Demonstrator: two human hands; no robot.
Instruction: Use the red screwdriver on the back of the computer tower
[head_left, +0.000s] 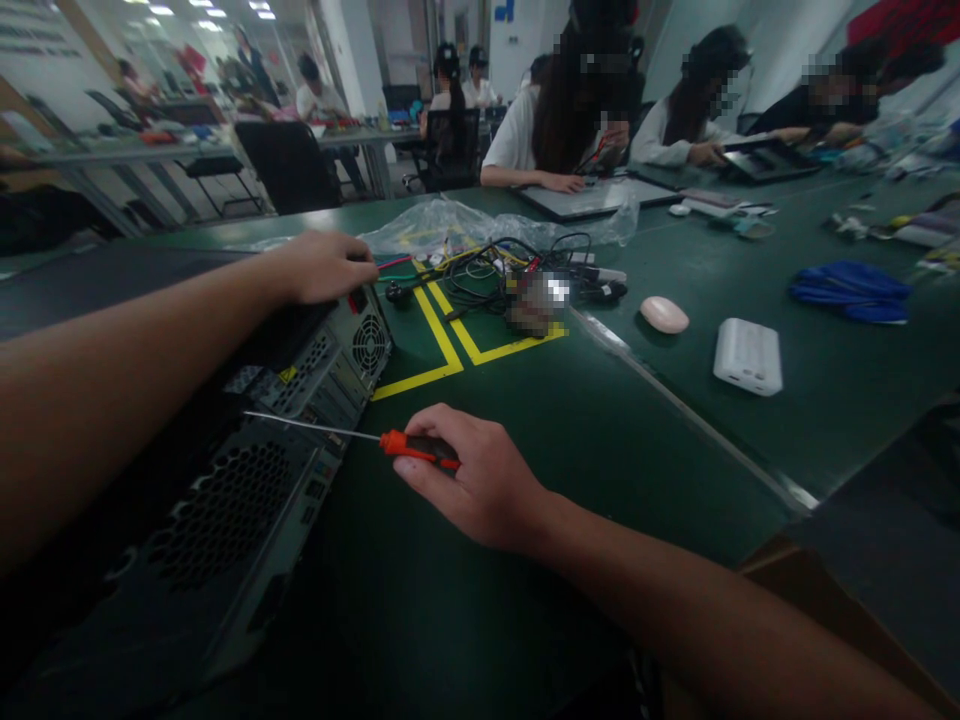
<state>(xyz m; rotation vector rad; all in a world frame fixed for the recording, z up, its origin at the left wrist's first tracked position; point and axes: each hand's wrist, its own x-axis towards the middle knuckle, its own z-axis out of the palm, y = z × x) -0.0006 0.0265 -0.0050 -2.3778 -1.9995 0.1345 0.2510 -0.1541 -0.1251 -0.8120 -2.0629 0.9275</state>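
A dark desktop computer case [232, 500] lies at the left, its rear panel with vents and ports turned toward the right. My left hand [326, 265] grips the far upper corner of the case, fingers curled over the edge near a round fan grille [370, 345]. In my right hand [480, 480] is a screwdriver [420, 450] with an orange and black handle, held by thumb and fingers. Its long thin shaft points left, and the tip is at the rear panel, above the honeycomb vent. Whether the tip sits on a screw I cannot tell.
Beyond the case, tangled cables [487, 270] and clear plastic wrap [450, 225] lie on the green table [600, 470]. A pink oval object [664, 315], a white box-shaped device [748, 356] and blue cloth [851, 290] are to the right. Several people work across the table.
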